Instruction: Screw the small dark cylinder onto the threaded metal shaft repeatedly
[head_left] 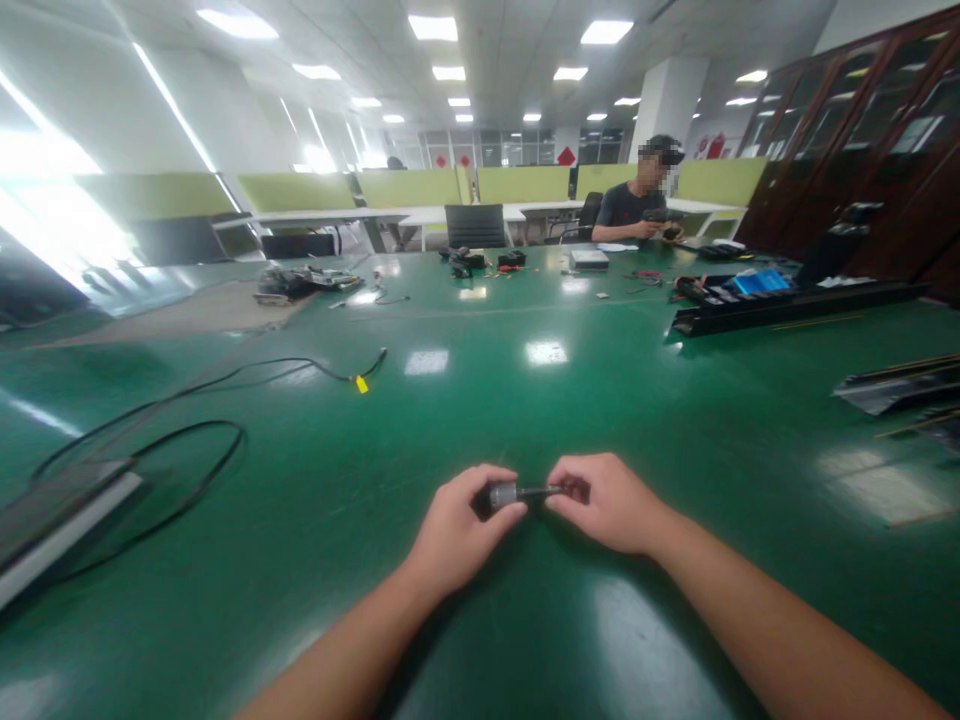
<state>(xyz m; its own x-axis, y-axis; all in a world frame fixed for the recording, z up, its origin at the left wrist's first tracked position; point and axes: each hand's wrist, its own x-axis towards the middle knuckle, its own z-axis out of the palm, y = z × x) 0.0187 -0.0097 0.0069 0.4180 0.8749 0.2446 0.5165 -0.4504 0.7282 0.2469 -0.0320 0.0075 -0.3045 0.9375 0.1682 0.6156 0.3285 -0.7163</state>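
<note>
Cylinder (504, 495), grey, dark-stemmed (details blurry), in the close pinch of both hands (459, 515) (606, 505)

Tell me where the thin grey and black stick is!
In the head view, the stick is below centre, held between the left hand and right hand.

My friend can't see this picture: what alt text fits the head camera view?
A person's left hand grips the grey end of a small object, the right hand its thin end, over a green table. Beyond are a yellow-tagged cable and another person.
</note>
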